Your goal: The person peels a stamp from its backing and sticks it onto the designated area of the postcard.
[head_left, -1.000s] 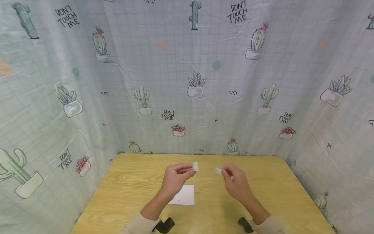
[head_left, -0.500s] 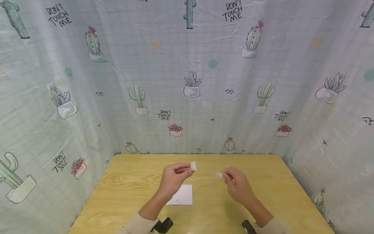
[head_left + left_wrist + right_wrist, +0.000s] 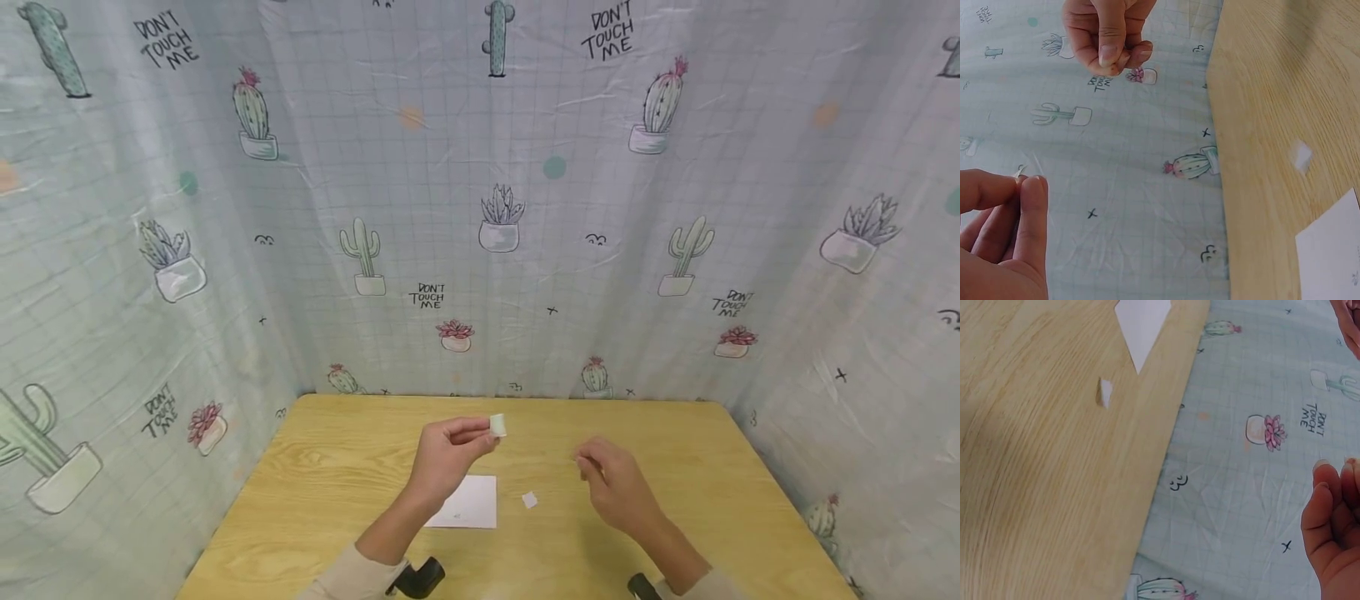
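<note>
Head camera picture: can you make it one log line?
left hand: pinches small pale piece | right hand: curled, nothing visible held | white scrap: landed or falling unclear | white sheet: on table

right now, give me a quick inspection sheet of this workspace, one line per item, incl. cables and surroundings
Surface: wooden table, pale, with visible grain.
Job's things: small pale piece in the left hand; small white scrap right of the white sheet and apart from it; whether the scrap has settled on the table is unclear.
Clutter: nothing seen.
Hands: left pinches the pale piece; right hand has curled fingers, nothing seen in it.
Cables: nothing seen.
Surroundings: cactus-print curtain behind the table and on both sides.
</note>
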Tool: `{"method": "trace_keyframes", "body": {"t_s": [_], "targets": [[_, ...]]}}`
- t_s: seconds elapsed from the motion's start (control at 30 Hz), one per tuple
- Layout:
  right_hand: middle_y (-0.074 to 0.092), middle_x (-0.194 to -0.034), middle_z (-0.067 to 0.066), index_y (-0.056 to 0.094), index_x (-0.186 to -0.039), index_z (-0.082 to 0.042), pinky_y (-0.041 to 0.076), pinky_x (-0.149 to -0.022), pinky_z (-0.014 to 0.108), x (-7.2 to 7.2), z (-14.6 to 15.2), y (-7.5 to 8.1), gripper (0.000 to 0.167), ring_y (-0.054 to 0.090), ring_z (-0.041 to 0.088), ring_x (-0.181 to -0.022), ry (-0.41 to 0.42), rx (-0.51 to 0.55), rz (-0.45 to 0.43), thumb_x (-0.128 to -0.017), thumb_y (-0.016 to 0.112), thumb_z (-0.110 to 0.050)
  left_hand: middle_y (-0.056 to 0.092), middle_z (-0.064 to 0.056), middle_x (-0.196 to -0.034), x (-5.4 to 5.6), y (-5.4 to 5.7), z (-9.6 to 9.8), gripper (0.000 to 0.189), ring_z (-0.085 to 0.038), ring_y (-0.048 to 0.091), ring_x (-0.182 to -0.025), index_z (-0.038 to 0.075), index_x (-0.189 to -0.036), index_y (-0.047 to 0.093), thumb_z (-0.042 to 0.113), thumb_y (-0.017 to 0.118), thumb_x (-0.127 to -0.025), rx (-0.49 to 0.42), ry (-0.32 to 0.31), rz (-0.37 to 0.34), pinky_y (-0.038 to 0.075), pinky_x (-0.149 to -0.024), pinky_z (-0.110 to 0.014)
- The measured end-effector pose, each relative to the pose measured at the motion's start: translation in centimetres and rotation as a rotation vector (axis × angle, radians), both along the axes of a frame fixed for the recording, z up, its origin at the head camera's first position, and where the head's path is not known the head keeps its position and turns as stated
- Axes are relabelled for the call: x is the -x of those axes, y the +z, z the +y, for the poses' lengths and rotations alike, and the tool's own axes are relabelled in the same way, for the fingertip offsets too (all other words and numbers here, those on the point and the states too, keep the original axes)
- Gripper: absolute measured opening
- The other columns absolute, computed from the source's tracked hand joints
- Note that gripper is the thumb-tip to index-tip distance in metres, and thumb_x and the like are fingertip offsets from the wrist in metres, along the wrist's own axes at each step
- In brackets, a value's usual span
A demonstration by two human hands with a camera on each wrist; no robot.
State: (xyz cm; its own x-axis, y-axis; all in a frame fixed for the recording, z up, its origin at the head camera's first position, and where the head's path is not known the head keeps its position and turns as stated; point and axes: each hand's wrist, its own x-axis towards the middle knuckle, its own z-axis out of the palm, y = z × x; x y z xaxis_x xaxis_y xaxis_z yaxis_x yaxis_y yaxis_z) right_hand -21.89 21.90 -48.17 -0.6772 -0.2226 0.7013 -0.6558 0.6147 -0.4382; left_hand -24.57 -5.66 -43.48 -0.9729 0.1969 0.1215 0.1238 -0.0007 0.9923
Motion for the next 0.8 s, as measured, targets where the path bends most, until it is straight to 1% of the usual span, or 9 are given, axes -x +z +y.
{"method": "trace_keyframes", "body": {"t_s": [0.13,0.23,0.37,0.43,0.6,0.73,0.8], "targets": [[0.059,-0.077,-0.003,0.068,-0.091,-0.009,0.046,-0.061,0.014,-0.2,-0.3,0.2,0.025,0.050,-0.005,-0.071,0.009,-0.011,0.028,-0.089,0.068,0.016,0.079,-0.023,-0.109,-0.1,0.1,0.2,0.029,-0.031,0.079,-0.102,-0.005,-0.119,0.075,0.007,0.077,-0.093,-0.023,-0.006,-0.016,0.063,-0.087,-0.027],[0.062,-0.080,-0.002,0.070,-0.094,-0.008,0.047,-0.066,0.012,-0.2,-0.7,0.6,0.026,0.052,-0.002,-0.073,0.033,-0.010,0.089,-0.086,0.070,0.016,0.079,-0.023,-0.110,-0.3,0.2,0.6,0.030,-0.032,0.079,-0.102,-0.006,-0.120,0.074,0.007,0.076,-0.093,-0.035,-0.024,-0.030,0.064,-0.088,-0.030],[0.067,-0.088,-0.002,0.073,-0.099,-0.007,0.049,-0.071,0.012,0.1,-1.6,1.1,0.031,0.057,0.003,-0.076,0.067,-0.007,0.188,-0.080,0.075,0.018,0.079,-0.022,-0.111,-0.4,0.2,1.1,0.033,-0.023,0.080,-0.098,-0.007,-0.122,0.072,0.008,0.076,-0.094,-0.057,-0.054,-0.056,0.064,-0.090,-0.033],[0.068,-0.092,0.000,0.073,-0.101,-0.006,0.050,-0.072,0.012,0.4,-2.2,1.4,0.034,0.059,0.006,-0.077,0.075,-0.005,0.222,-0.078,0.077,0.018,0.079,-0.022,-0.111,-0.5,0.2,1.3,0.034,-0.018,0.080,-0.096,-0.009,-0.123,0.071,0.008,0.076,-0.094,-0.076,-0.075,-0.061,0.064,-0.090,-0.035],[0.070,-0.099,0.007,0.073,-0.109,-0.001,0.052,-0.073,0.015,0.6,-3.5,1.9,0.038,0.062,0.012,-0.078,0.104,0.009,0.235,-0.076,0.082,0.013,0.078,-0.022,-0.111,-0.7,-0.1,1.5,0.034,-0.014,0.079,-0.093,-0.012,-0.124,0.069,0.006,0.074,-0.095,-0.120,-0.136,-0.105,0.064,-0.089,-0.033],[0.069,-0.104,0.009,0.072,-0.116,0.001,0.052,-0.073,0.021,0.8,-4.5,1.9,0.044,0.061,0.016,-0.080,0.118,0.015,0.247,-0.074,0.083,0.011,0.079,-0.021,-0.110,-0.9,-0.1,1.4,0.034,-0.012,0.079,-0.091,-0.013,-0.125,0.068,0.005,0.072,-0.097,-0.140,-0.157,-0.129,0.064,-0.089,-0.032],[0.068,-0.108,0.010,0.070,-0.119,0.003,0.053,-0.073,0.023,0.9,-4.8,1.9,0.044,0.061,0.018,-0.082,0.134,0.025,0.260,-0.077,0.083,0.009,0.079,-0.020,-0.110,-1.0,-0.1,1.3,0.034,-0.011,0.078,-0.091,-0.013,-0.125,0.068,0.005,0.071,-0.097,-0.144,-0.162,-0.134,0.064,-0.089,-0.031]]}}
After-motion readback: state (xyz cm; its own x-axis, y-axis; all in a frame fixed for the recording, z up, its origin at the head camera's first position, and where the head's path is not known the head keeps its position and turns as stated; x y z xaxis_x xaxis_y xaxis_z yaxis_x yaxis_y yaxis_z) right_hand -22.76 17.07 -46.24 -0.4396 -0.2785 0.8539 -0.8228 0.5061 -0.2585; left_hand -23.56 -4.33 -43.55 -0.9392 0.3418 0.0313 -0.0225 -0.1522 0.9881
